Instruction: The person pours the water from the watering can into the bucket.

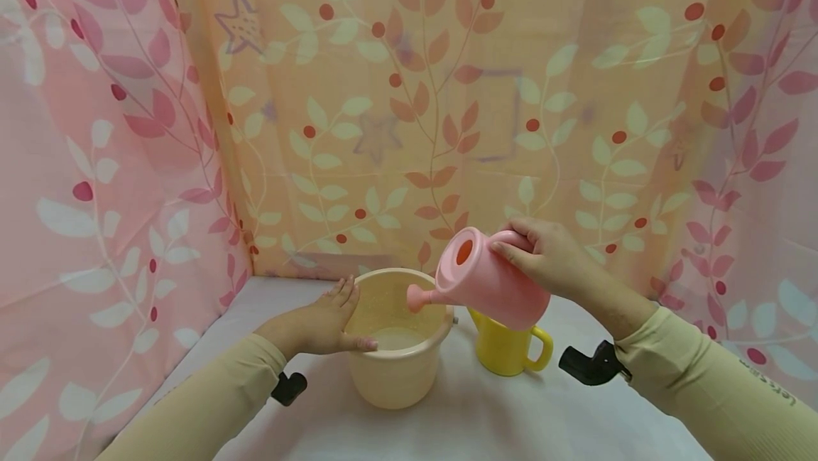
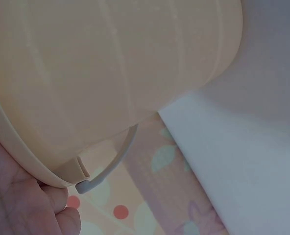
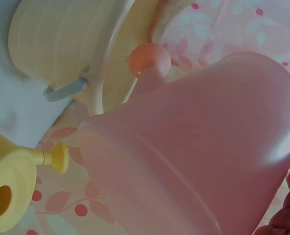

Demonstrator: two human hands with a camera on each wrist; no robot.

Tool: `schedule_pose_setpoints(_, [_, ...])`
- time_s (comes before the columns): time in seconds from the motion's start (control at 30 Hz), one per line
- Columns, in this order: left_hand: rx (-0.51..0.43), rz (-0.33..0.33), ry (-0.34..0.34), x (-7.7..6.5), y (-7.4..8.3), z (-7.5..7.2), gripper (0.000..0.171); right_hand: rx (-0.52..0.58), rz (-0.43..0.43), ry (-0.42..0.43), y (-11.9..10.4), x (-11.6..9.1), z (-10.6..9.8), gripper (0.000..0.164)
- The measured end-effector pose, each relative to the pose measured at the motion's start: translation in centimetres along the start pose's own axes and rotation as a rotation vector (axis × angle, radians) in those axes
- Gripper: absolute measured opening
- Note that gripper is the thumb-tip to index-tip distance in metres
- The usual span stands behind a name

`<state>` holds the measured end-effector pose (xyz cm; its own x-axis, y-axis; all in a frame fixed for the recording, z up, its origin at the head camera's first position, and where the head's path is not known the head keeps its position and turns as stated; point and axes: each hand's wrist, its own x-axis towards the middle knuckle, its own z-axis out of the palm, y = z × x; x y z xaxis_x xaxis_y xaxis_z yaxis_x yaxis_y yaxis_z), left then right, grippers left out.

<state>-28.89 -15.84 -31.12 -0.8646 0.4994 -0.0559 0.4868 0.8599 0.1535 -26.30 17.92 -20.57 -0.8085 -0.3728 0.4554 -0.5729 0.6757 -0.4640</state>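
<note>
My right hand [image 1: 552,255] grips the handle of a pink watering can [image 1: 495,290], held tilted with its spout toward the left. The round sprinkler head [image 1: 418,297] hangs over the mouth of a cream bucket [image 1: 396,376]; I cannot make out any water stream. In the right wrist view, the can's body [image 3: 199,142] fills much of the frame, with only part of the hand [image 3: 287,205] showing at the edge. My left hand [image 1: 317,322] rests on the bucket's left rim, fingers spread and thumb along the near side. The left wrist view shows the bucket wall [image 2: 110,63] close up.
A yellow watering can [image 1: 501,347] stands on the white tabletop [image 1: 511,418], right of the bucket and partly behind the pink can. The bucket's grey handle [image 3: 66,90] hangs beside its rim. Leaf-patterned curtains [image 1: 383,163] enclose the back and both sides.
</note>
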Motion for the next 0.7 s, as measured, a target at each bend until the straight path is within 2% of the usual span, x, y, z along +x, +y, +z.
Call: schedule_pose_setpoints(0.7, [0.005,-0.01,0.002,0.23,-0.16,0.26,0.112,-0.02,-0.003,0.002,-0.12,0.05,0.01,0.018])
